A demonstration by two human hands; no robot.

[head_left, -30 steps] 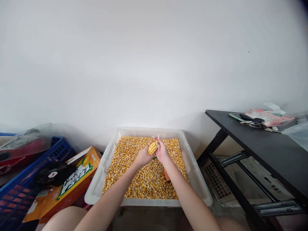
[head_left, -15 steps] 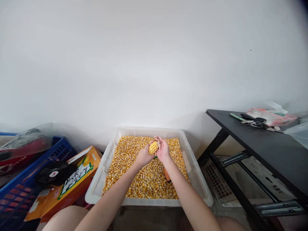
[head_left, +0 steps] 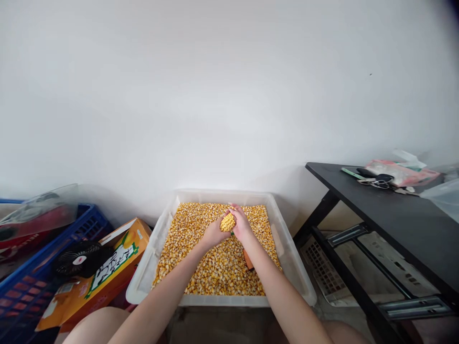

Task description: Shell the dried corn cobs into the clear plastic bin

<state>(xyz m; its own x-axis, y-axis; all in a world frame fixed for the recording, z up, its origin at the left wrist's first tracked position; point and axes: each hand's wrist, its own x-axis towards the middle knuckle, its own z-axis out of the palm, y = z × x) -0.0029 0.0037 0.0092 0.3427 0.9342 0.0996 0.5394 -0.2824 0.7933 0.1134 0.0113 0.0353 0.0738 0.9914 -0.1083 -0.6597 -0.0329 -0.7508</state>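
Between my two hands is a yellow corn cob [head_left: 227,222], its rows of kernels facing me. My left hand [head_left: 215,232] wraps it from the left side. Pressed against its right side is my right hand [head_left: 241,224], with the fingers curled over the far end. Below them a white plastic tub [head_left: 293,267] holds a thick layer of loose corn kernels [head_left: 218,274]. An orange-brown object [head_left: 248,259] lies on the kernels, partly covered by my right forearm, so its kind is unclear.
On the right stands a black table [head_left: 405,210] bearing keys [head_left: 383,179], a green-edged phone [head_left: 352,173] and a pink plastic packet [head_left: 401,172]. To the left are an orange carton [head_left: 103,272], a black fan [head_left: 79,259] and a blue crate [head_left: 91,222]. A white wall rises behind the tub.
My right hand's fingers have closed in around the far end of the cob, where pale bits showed before. The cob stays at nearly the same spot over the tub.
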